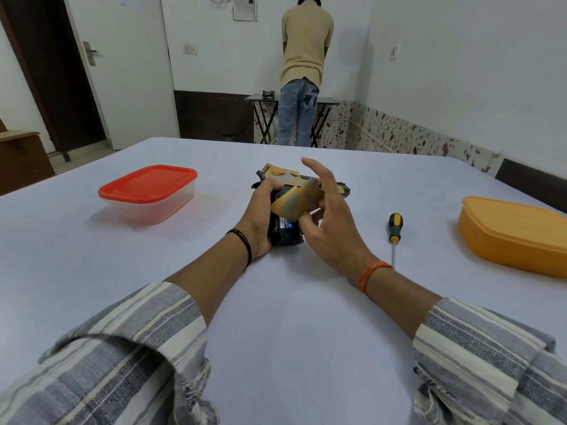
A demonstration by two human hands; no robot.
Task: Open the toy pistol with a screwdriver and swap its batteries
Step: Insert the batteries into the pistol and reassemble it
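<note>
The left hand grips the pistol by its grip — barrel running away and rightward — while the right hand pinches the gold cover, screwdriver lying right of it.

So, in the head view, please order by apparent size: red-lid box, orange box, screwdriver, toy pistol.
1. Orange box and red-lid box: similar, and the orange one is cut by the frame edge, so unranked.
2. Toy pistol, partly covered by hands.
3. Screwdriver.

No legible text, label, brand or number in head view. Print on battery inside toy pistol too blurred to read.
</note>
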